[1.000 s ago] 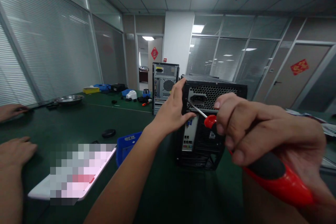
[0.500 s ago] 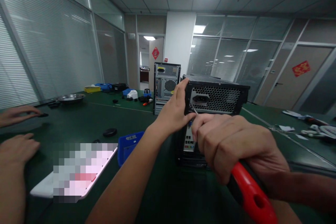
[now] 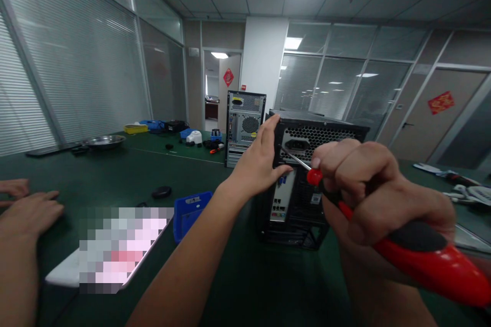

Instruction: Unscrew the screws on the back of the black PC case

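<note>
A black computer case (image 3: 307, 199) stands upright on the green table (image 3: 115, 173), its back panel toward me. My left hand (image 3: 259, 161) grips the case's upper left rear edge, thumb against the back and fingers over the side. My right hand (image 3: 368, 189) is wrapped round a red and black screwdriver (image 3: 418, 258). Its metal shaft points up and left to the back panel, just below the power socket, close to my left thumb.
A second computer case (image 3: 245, 127) stands farther back. A blue bin (image 3: 190, 212) and a white board (image 3: 111, 248) lie left of my arm. Another person's hands (image 3: 30, 209) rest at the left edge. A metal dish (image 3: 103, 141), small tools and papers (image 3: 456, 184) lie around.
My right hand turned the screwdriver, with the handle swinging from low to out at the right again. My left hand stayed on the case. The other person's far hand drew back toward the near one.
</note>
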Demonstrator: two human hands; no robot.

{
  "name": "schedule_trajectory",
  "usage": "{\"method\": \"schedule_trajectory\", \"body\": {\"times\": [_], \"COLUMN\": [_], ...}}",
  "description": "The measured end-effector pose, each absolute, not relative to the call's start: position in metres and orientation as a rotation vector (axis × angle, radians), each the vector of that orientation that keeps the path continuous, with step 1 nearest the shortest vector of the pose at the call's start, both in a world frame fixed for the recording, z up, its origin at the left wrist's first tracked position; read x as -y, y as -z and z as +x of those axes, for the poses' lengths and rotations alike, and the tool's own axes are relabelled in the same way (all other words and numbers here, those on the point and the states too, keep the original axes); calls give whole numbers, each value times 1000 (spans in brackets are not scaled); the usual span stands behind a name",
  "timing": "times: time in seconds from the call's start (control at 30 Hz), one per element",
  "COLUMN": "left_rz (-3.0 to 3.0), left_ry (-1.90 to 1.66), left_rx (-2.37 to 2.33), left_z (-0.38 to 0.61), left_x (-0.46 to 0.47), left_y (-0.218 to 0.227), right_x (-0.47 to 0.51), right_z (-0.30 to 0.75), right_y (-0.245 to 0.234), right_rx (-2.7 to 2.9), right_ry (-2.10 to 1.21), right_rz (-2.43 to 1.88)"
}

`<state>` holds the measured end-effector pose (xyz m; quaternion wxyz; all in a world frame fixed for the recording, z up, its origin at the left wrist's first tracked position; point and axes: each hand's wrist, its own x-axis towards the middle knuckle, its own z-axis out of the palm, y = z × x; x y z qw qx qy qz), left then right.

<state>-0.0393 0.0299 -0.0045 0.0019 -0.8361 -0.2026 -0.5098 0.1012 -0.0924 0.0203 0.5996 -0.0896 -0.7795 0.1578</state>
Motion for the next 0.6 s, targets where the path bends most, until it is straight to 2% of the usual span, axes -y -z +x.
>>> {"method": "schedule_trajectory", "body": {"times": [0.2,0.33,0.47,0.6], "left_rz": [-2592,-2581,-2590,-2604], "left_ry": [1577,1580,1567,1564], "left_rx": [642,620,637,650], "left_z": [-40,-40,-39,-38], "left_x": [-32,-33,-32,-32], "left_y": [5,5,5,4], "right_x": [91,91,88,93], "right_z": [102,102,99,107], "right_y": [-44,-28,-11,-15], "right_rx": [1797,1726,1519,1713], "right_ry": [-377,-214,-7,-52], "right_rz": [-304,-288,4,-22]}}
